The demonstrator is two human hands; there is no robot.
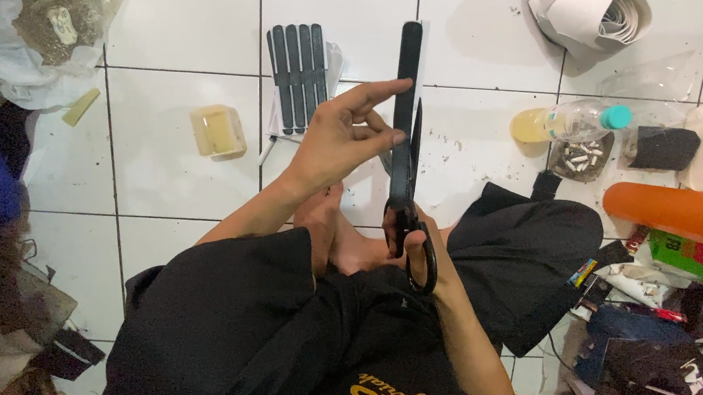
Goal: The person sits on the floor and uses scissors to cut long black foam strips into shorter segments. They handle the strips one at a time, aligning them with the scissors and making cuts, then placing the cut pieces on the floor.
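1. Scissors (406,172) are the landmark: black, held upright over the white tiled floor (166,170), blades pointing away from the person.
2. Right hand (415,246) is closed through the scissors' handle loops, at the near end of the tool.
3. Black strip (409,63) stands up just beyond the blade tips, backed by a white liner; its lower end meets the blades.
4. Left hand (347,136) sits directly left of the blades, fingers pinching the strip's lower part; index finger stretched out across it.
5. Row of cut black strips (298,76) lies on white backing further left of the scissors, on the floor.
6. Small clear plastic container (217,131) with yellowish contents lies left of those strips.
7. Plastic bottle (572,121) with teal cap lies on its side to the right of the scissors; an ashtray (582,157) touches it on the near side.
8. Orange cylinder (676,213) lies far right of the scissors.
9. Roll of white paper (590,17) sits beyond and right of the blade tips.
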